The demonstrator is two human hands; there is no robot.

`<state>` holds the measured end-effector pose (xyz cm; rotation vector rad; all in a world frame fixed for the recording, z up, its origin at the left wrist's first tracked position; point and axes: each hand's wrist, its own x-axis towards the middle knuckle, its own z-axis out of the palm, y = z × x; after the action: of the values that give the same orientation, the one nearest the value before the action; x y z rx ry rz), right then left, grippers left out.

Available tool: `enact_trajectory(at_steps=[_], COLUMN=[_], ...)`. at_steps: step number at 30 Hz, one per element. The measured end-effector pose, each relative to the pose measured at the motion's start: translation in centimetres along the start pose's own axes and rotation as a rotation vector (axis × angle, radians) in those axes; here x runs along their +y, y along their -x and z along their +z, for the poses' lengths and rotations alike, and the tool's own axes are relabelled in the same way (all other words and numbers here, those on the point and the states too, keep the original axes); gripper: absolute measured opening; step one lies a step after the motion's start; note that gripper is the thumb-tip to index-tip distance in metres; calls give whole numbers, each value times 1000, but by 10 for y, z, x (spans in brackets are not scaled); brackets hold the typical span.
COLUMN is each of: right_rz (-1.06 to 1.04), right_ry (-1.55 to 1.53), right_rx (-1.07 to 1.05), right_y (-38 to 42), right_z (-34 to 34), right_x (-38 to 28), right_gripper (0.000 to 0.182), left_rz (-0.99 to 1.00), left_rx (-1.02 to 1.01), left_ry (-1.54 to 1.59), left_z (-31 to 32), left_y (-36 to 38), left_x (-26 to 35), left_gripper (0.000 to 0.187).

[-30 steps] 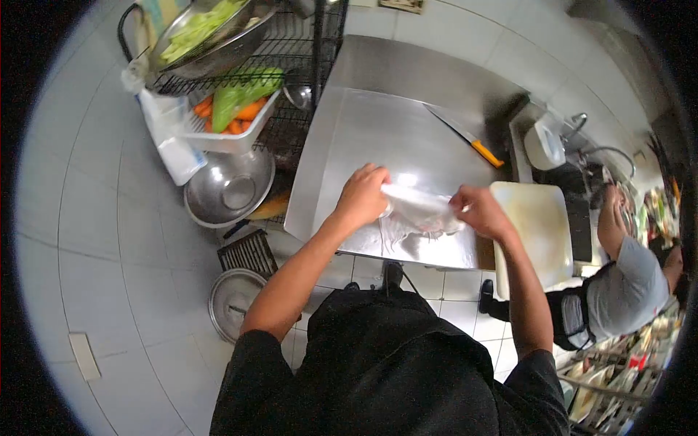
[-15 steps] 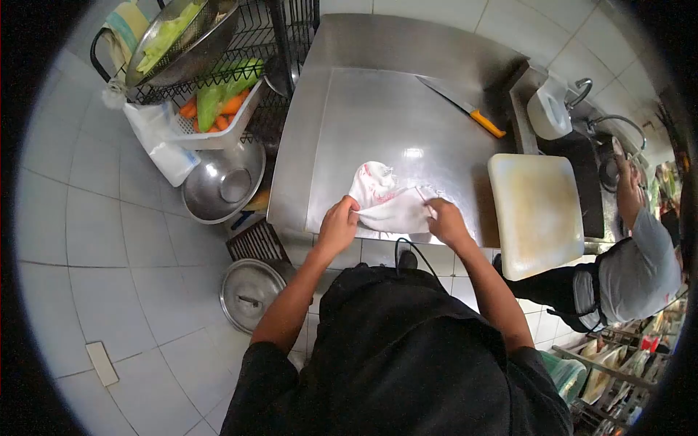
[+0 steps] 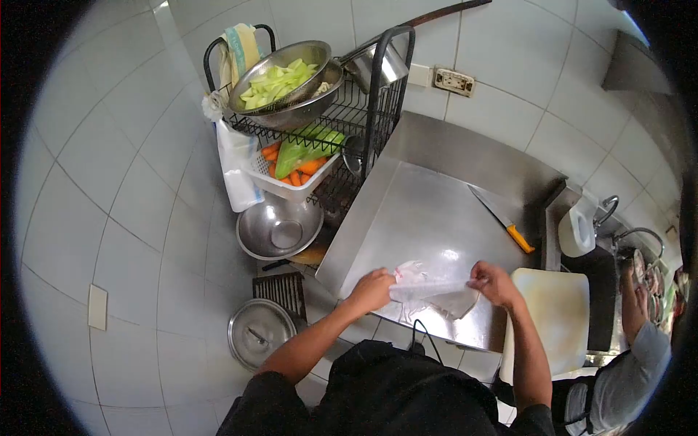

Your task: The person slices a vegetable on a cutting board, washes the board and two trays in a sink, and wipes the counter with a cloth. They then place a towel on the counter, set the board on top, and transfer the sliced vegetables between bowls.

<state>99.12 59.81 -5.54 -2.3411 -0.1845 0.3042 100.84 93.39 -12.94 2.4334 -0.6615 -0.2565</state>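
Observation:
A white cloth (image 3: 435,292) with reddish marks is stretched between my hands at the front of a steel worktop (image 3: 429,211). My left hand (image 3: 372,291) pinches its left end. At the opposite end, my right hand (image 3: 494,283) grips the fabric with bent fingers. Part of the cloth hangs or rests below the taut edge, slightly blurred. Beyond my right hand, a knife with a yellow-orange handle (image 3: 519,237) lies on the worktop near its raised right side. A white cutting board (image 3: 556,309) is just right of my right forearm.
On the left, a black wire rack (image 3: 342,116) holds a colander (image 3: 320,54) of cut green vegetable and a white basket (image 3: 294,190) with carrots. A steel bowl (image 3: 254,229) and a lidded pot (image 3: 251,341) stand below. A co-worker (image 3: 625,378) is at the sink on the right.
My view has swung up and left, bringing more of the rack and wall into sight. The cloth is now pulled straighter between my hands, and my right hand has risen.

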Motion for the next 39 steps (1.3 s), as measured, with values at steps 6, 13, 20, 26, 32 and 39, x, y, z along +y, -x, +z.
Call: enact_trajectory(at_steps=[6, 13, 20, 26, 32, 39], right_rz=[-223, -148, -166, -152, 159, 686], right_ry=[385, 394, 324, 424, 218, -384], right_rx=[222, 590, 767, 617, 422, 616], right_y=[-14, -40, 14, 53, 130, 213], right_z=[-61, -158, -159, -25, 111, 119], right_x=[19, 26, -15, 77, 76, 26], right_gripper=[13, 17, 15, 17, 15, 20], left_rz=[-134, 167, 478, 331, 180, 404], left_rx=[284, 584, 656, 329, -334, -102], left_ry=[-197, -74, 20, -39, -153, 3], left_z=[-21, -127, -167, -31, 65, 103], left_y=[-70, -170, -142, -76, 1, -66], left_x=[21, 87, 132, 45, -31, 38], left_gripper=[15, 15, 20, 16, 27, 44])
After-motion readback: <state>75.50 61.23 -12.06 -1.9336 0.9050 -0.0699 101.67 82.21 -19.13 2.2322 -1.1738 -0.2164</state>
